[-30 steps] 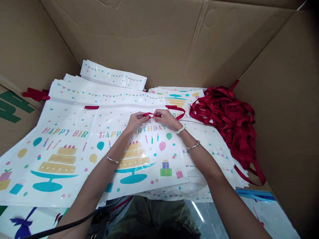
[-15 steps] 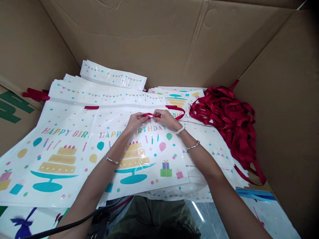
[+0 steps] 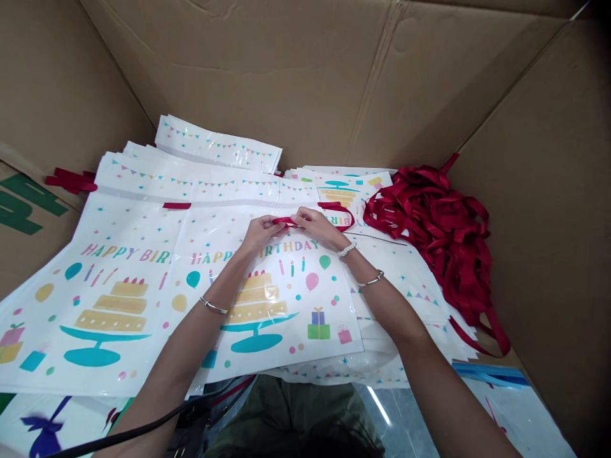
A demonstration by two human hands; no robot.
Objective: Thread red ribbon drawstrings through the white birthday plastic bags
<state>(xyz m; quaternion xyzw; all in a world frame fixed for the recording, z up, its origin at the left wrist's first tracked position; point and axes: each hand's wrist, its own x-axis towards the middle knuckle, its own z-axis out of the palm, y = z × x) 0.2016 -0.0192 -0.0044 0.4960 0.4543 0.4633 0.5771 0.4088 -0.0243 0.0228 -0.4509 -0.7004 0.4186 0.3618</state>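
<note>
Overhead, in the head view, the left hand and right hand pinched a red ribbon between their fingertips, close together, near the top edge of a white plastic birthday bag. This bag lay on overlapping bags toward the near side of a cardboard carton. A tangled ribbon heap lay beside them, against the carton's right wall.

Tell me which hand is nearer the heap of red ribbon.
Right. The right hand is nearer, to the left of the heap of red ribbon. The left hand lies farther left, on the far side of the right hand, and both pinch a red ribbon loop.
</note>
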